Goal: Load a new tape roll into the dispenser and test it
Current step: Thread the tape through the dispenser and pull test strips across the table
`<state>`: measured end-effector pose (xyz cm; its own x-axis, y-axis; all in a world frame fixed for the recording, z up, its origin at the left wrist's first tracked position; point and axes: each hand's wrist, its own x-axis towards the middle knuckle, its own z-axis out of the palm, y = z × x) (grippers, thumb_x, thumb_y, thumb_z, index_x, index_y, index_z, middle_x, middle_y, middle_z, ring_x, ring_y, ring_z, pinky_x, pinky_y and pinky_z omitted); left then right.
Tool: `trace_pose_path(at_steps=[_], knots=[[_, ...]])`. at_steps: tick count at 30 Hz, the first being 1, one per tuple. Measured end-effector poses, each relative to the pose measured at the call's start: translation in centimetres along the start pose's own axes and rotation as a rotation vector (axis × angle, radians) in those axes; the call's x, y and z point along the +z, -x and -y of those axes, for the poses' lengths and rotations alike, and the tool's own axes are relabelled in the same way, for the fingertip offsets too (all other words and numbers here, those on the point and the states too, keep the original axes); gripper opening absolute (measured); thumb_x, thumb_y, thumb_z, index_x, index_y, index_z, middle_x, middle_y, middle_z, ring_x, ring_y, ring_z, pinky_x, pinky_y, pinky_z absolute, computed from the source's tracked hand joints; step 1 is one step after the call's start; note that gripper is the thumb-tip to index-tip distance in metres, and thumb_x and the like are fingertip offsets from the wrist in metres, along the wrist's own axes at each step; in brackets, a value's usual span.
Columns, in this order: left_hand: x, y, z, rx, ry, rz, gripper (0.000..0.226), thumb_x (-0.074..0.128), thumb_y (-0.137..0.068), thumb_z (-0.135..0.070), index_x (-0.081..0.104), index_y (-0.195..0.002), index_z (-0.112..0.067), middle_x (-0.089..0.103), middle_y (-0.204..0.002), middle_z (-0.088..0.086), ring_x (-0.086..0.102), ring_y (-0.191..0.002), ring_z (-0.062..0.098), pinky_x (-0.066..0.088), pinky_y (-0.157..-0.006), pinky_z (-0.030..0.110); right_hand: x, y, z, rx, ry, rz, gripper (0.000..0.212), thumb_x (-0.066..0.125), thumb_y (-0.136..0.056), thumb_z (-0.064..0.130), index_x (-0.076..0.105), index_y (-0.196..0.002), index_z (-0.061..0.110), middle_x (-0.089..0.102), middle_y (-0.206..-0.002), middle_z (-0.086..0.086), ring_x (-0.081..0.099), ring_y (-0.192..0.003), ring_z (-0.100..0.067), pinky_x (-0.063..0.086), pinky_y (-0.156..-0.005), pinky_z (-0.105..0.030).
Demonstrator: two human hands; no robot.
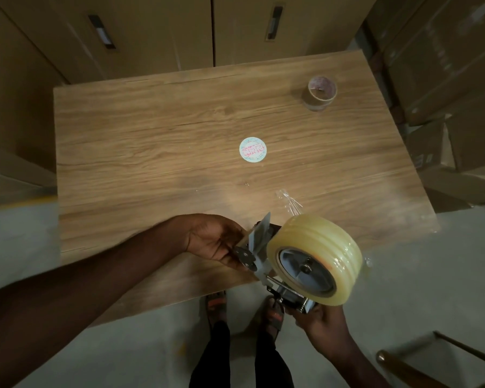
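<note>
A thick roll of clear tape [324, 242] sits on the hub of a metal tape dispenser [266, 264], held over the near edge of the wooden table [151, 152]. My right hand [324, 322] grips the dispenser's handle from below. My left hand [214, 242] holds the dispenser's front end by the flap and roller. A loose strip of clear tape or wrap [287, 203] sticks up behind the roll.
A used tape core [322, 92] stands at the table's far right. A round printed label [252, 149] lies mid-table. Cardboard boxes [445, 65] surround the table at the back and right. A wooden chair [437, 357] is at lower right. My feet are under the table edge.
</note>
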<state>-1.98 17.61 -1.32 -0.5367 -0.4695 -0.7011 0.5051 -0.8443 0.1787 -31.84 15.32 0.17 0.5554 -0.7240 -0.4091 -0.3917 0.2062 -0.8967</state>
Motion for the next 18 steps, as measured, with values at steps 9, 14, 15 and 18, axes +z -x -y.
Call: trace_pose_path(at_steps=[9, 14, 15, 18], knots=[[-0.1, -0.5, 0.0, 0.056, -0.132, 0.054, 0.022, 0.053, -0.093, 0.008, 0.072, -0.103, 0.003, 0.072, -0.103, 0.018, 0.073, -0.091, 0.023, 0.059, -0.087, 0.032, -1.2, -0.3, -1.0, 0.042, -0.032, -0.024, 0.029, 0.083, -0.069, 0.014, 0.067, -0.073, -0.01, 0.068, -0.067, -0.018, 0.065, -0.06, -0.009, 0.051, -0.059, -0.026], [0.4, -1.4, -1.6, 0.139, -0.445, -0.11, 0.03, 0.053, -0.094, 0.01, 0.078, -0.089, -0.004, 0.077, -0.087, 0.014, 0.075, -0.078, 0.022, 0.063, -0.073, 0.03, -1.3, -0.9, -1.5, 0.022, 0.034, -0.007, 0.065, 0.075, -0.073, -0.027, 0.052, -0.044, 0.027, 0.049, -0.043, 0.002, 0.05, -0.044, -0.003, 0.044, -0.051, -0.015], [0.3, -1.5, -2.1, 0.159, -0.493, -0.158, 0.028, 0.053, -0.093, 0.012, 0.077, -0.091, -0.002, 0.077, -0.084, 0.014, 0.075, -0.074, 0.022, 0.063, -0.067, 0.029, -1.1, -1.1, -1.4, 0.019, 0.021, 0.005, 0.071, 0.07, -0.074, -0.032, 0.055, -0.047, 0.032, 0.053, -0.046, 0.01, 0.052, -0.045, -0.001, 0.045, -0.051, -0.015], [-0.8, -2.1, -3.7, 0.191, -0.571, -0.29, 0.033, 0.049, -0.095, 0.012, 0.075, -0.087, -0.005, 0.077, -0.077, 0.012, 0.075, -0.065, 0.019, 0.06, -0.057, 0.025, 0.2, -2.7, -0.7, -0.055, 0.066, -0.069, 0.02, 0.069, -0.075, 0.001, 0.061, -0.074, 0.019, 0.063, -0.063, 0.014, 0.063, -0.057, -0.009, 0.048, -0.056, -0.022]])
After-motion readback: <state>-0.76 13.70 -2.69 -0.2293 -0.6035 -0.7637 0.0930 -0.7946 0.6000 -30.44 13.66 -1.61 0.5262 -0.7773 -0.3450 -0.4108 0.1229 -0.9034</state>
